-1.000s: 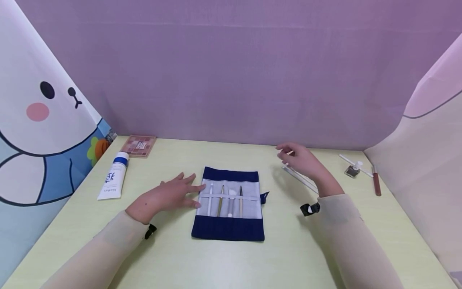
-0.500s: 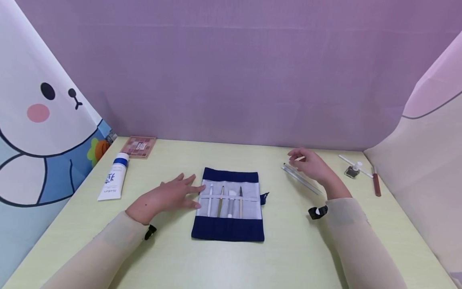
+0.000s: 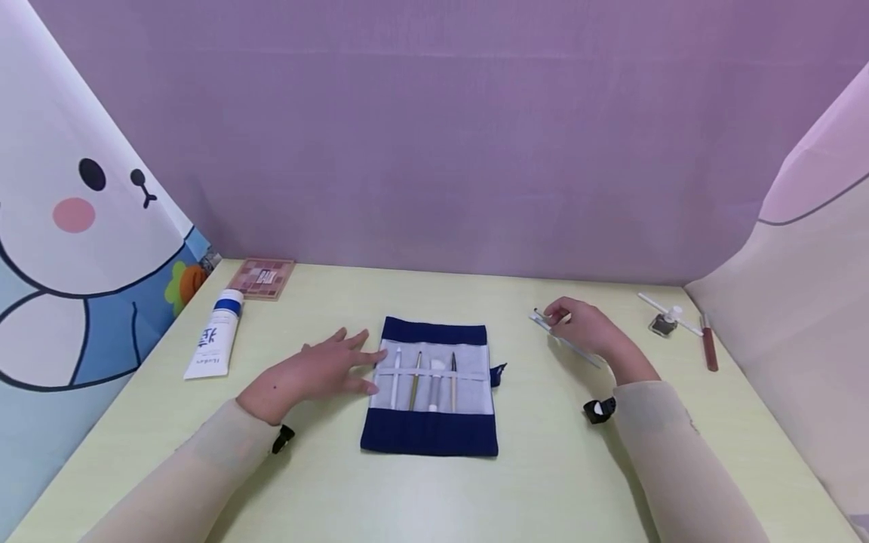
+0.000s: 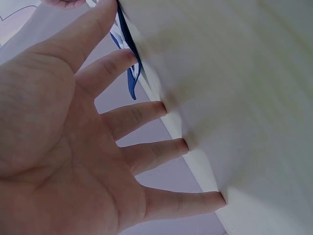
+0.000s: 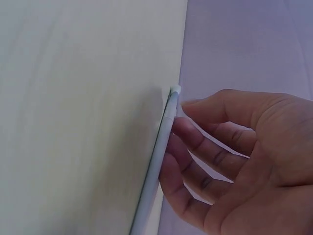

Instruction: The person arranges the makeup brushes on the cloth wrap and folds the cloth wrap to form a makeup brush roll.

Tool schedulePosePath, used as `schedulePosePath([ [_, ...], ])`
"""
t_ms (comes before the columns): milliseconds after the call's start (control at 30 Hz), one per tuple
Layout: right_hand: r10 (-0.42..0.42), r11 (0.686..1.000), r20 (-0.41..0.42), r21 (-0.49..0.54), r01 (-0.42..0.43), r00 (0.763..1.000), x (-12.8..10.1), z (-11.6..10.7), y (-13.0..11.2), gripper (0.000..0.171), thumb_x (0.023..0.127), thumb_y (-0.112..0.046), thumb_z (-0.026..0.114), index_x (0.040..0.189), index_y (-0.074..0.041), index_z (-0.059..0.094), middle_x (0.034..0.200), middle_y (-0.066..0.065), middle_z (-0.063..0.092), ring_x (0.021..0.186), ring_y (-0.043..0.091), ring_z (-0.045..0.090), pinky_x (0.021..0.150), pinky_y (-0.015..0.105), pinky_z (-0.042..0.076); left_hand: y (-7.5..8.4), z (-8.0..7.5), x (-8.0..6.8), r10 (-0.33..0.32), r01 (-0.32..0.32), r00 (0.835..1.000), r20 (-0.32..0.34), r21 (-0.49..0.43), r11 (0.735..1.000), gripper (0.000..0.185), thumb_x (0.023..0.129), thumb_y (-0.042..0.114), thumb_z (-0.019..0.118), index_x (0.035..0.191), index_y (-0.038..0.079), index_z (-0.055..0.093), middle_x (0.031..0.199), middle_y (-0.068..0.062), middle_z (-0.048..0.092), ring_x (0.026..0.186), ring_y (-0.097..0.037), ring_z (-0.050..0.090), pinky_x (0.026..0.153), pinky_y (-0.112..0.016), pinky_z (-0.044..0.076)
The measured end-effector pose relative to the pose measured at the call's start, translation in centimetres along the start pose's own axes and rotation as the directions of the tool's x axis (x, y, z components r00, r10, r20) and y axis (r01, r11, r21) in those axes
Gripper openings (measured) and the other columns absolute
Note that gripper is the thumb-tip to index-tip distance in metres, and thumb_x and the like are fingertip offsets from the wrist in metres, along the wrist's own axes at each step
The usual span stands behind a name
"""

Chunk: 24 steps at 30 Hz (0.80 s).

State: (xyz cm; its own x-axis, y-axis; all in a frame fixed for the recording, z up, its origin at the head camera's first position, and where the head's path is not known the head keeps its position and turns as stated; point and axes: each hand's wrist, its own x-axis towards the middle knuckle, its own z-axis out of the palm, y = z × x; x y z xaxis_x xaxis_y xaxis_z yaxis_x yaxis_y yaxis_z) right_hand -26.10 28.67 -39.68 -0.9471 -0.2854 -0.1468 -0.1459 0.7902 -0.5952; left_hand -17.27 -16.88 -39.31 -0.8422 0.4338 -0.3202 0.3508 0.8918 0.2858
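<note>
In the head view a navy-edged fabric pen roll (image 3: 429, 433) lies spread flat. Its elastic band holds a white pencil-like stick (image 3: 397, 377), an olive brush-like stick (image 3: 414, 383), a thicker white-capped tool (image 3: 435, 386) and a dark-tipped stick (image 3: 453, 377). My left hand (image 3: 317, 375) has its fingers spread, with fingertips resting at the roll's left edge. My right hand (image 3: 585, 326) is over a pale, slim pen-like stick (image 5: 155, 159) on the table. Its loosely bent fingers touch the stick's side, while the thumb stands near the tip without a visible pinch.
A white tube (image 3: 213, 339) and a pink checkered palette (image 3: 263, 277) lie at the left. To the right are a small bottle (image 3: 664, 323), a white stick (image 3: 652, 301) and a brown-handled tool (image 3: 709, 347). A purple curtain (image 3: 434, 151) hangs behind the table.
My right hand first shifted right and toward me, then came down to the pale stick. The left hand and the pen roll stay in place.
</note>
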Motion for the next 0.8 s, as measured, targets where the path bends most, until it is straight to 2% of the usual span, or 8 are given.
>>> schedulePosePath([
  [500, 0.070, 0.992, 0.058, -0.114, -0.063, 0.996, 0.45, 0.70, -0.74, 0.042, 0.095, 0.002, 0.061, 0.137, 0.001, 0.062, 0.126, 0.023, 0.067, 0.106, 0.032, 0.062, 0.091, 0.043, 0.054, 0.17, -0.03, -0.11, 0.015, -0.015, 1.000, -0.006, 0.011, 1.000, 0.068, 0.102, 0.055, 0.066, 0.162, 0.029, 0.048, 0.177, -0.023, 0.023, 0.160, -0.062, 0.019, 0.103, -0.097, 0.025],
  [800, 0.063, 0.990, 0.058, -0.129, -0.055, 0.996, 0.48, 0.91, -0.97, 0.042, 0.095, 0.002, 0.061, 0.138, 0.002, 0.061, 0.127, 0.024, 0.066, 0.105, 0.032, 0.061, 0.090, 0.043, 0.054, 0.07, 0.02, -0.04, 0.004, -0.004, 1.000, -0.004, 0.007, 1.000, 0.068, 0.101, 0.056, 0.066, 0.162, 0.030, 0.048, 0.178, -0.022, 0.023, 0.161, -0.061, 0.019, 0.104, -0.097, 0.025],
])
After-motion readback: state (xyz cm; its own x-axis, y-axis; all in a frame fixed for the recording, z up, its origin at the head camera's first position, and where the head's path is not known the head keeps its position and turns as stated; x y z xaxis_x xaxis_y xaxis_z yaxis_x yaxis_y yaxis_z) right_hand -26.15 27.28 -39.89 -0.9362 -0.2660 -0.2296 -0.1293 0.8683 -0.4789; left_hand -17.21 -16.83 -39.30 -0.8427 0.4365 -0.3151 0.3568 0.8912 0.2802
